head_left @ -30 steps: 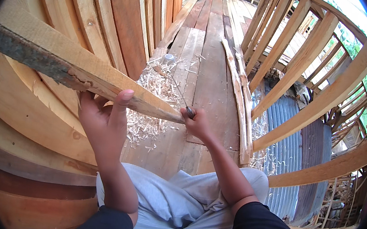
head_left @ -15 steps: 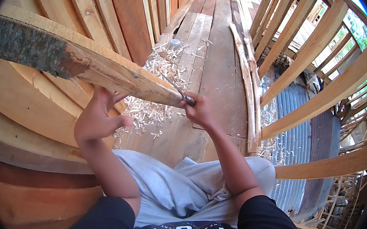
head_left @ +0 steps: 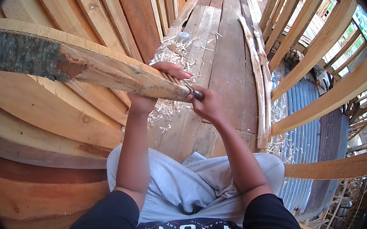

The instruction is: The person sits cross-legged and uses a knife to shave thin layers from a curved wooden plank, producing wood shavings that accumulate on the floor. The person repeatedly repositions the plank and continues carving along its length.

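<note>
- Left hand wraps the long pale bark-edged wooden plank, fingers curled over its top
- Right hand closed on a small metal blade at the plank's tip
- Best to brace firmly, shaving shallowly away from the fingers

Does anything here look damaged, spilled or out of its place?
Yes. Pale wood shavings lie scattered on the plank floor. The wooden piece in the left hand is rough, bark remaining at its far end. The right hand holds a metal tool.
</note>
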Demonstrator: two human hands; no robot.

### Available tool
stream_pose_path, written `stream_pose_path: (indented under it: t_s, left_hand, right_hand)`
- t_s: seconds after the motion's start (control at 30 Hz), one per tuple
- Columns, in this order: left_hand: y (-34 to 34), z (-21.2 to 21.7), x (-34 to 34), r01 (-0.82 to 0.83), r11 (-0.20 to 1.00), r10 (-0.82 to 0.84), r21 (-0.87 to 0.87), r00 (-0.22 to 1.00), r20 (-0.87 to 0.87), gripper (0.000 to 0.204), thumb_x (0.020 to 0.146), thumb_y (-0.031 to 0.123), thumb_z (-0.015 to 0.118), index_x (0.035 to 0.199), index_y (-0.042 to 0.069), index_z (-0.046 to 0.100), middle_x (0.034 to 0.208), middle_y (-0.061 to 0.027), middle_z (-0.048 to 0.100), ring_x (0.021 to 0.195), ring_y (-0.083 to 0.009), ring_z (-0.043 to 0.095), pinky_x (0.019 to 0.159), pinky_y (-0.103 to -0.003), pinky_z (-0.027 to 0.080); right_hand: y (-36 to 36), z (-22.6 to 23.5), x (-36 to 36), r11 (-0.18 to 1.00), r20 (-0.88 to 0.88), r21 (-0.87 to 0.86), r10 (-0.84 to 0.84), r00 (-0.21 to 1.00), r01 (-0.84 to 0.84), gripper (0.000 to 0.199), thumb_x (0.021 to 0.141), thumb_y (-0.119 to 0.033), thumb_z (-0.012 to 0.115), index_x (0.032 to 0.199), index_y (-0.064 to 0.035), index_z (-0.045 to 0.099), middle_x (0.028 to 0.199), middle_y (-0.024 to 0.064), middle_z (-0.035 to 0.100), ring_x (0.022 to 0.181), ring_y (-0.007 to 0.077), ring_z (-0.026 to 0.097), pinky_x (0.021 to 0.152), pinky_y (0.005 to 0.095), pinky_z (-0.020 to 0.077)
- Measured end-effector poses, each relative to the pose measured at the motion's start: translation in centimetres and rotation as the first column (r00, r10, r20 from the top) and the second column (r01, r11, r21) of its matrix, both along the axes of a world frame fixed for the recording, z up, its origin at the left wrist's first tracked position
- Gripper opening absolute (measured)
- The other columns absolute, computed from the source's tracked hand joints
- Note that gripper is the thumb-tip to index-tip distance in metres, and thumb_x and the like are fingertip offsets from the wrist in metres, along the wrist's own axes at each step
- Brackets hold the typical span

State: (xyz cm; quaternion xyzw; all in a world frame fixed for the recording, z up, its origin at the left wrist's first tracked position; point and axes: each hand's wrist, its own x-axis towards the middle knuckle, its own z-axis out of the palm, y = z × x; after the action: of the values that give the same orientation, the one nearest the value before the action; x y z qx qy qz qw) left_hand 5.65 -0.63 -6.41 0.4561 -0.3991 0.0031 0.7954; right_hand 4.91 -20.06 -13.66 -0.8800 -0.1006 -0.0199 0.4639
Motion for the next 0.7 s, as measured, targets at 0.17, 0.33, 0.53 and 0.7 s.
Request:
stream_pose_path:
  t_s: [0.17, 0.33, 0.53, 0.7]
  left_hand:
    - [5.8, 2.6, -3.1, -0.299, 0.058, 0.585, 0.953, 0.784, 0.21, 0.041, 0.095, 0.035, 0.056, 0.111, -0.001, 0.068, 0.113, -0.0187, 0.068, 0.108, -0.0269, 0.065, 0.096, -0.037, 0.048]
    - [7.5, 10.8, -10.3, 0.05, 0.376, 0.071, 0.925, 0.994, -0.082, 0.024, 0.084, 0.012, 0.067, 0.104, 0.002, 0.072, 0.093, -0.0163, 0.072, 0.079, -0.0238, 0.071, 0.07, -0.031, 0.056]
    - [4.5, 11.7, -13.1, -0.389, 0.867, 0.179, 0.312, 0.826, 0.534, 0.03, 0.093, 0.009, 0.056, 0.117, -0.009, 0.056, 0.098, -0.0223, 0.068, 0.072, -0.0276, 0.07, 0.048, -0.028, 0.054]
    - [1.6, 16.7, -14.1, -0.678, 0.674, 0.701, -0.293, 0.463, 0.543, 0.034, 0.099, 0.009, 0.049, 0.128, -0.007, 0.043, 0.111, -0.0264, 0.06, 0.098, -0.039, 0.063, 0.053, -0.033, 0.054]
  right_hand:
    - [-1.1, -0.4, 0.2, 0.998, -0.046, -0.038, -0.044, 0.998, 0.042, 0.029, 0.088, -0.03, 0.064, 0.112, -0.0153, 0.07, 0.078, 0.016, 0.068, 0.079, 0.0328, 0.067, 0.07, 0.043, 0.05]
    - [-0.7, -0.1, 0.4, 0.999, -0.085, -0.031, -0.031, 0.996, 0.028, 0.03, 0.088, -0.033, 0.064, 0.112, -0.0166, 0.07, 0.078, 0.016, 0.069, 0.079, 0.0323, 0.068, 0.072, 0.0427, 0.0503]
    - [-0.6, 0.2, 0.4, 0.998, -0.101, -0.064, -0.031, 0.994, 0.025, 0.03, 0.088, -0.032, 0.064, 0.113, -0.0177, 0.071, 0.079, 0.0161, 0.069, 0.079, 0.0329, 0.068, 0.072, 0.0428, 0.0505]
    - [-0.7, -0.5, 0.9, 1.0, -0.03, -0.009, -0.018, 0.999, 0.017, 0.029, 0.087, -0.032, 0.065, 0.112, -0.0181, 0.071, 0.082, 0.0159, 0.07, 0.081, 0.0335, 0.068, 0.074, 0.0429, 0.0508]
